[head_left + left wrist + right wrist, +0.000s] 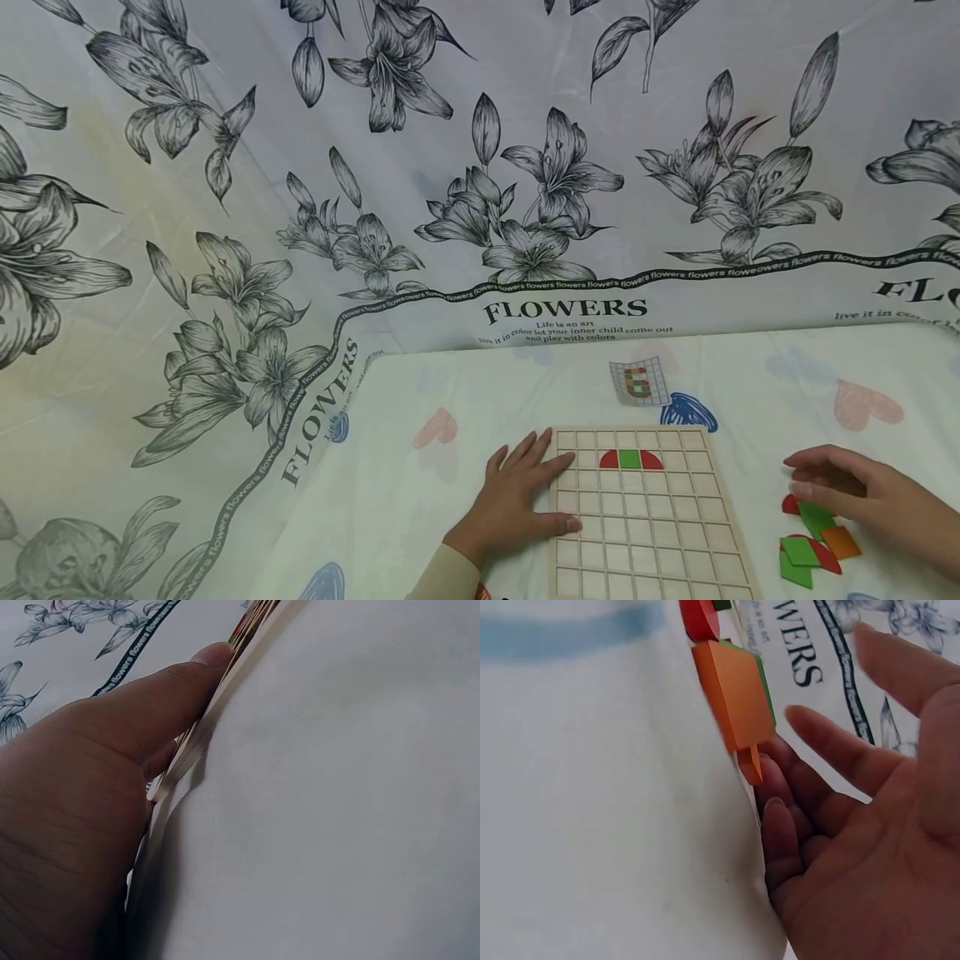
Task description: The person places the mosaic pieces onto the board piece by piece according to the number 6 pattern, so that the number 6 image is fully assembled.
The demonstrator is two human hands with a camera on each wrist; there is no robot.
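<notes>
Left hand [517, 502] spread wide, thumb and forefinger over the left edge of the grid board [618, 529]. Right hand [862, 490] half-open, fingers parted, beside loose coloured pieces [799, 550] right of board.

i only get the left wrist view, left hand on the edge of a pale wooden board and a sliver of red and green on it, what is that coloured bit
Observer: In the head view, a small flat green square piece sits between two flat red quarter-round pieces, in the second row from the far edge of the pale wooden gridded board.

Operator: ok and whats off to the right of it

Observer: The person's right hand is there, at a loose heap of flat red, green and orange pieces.
</notes>
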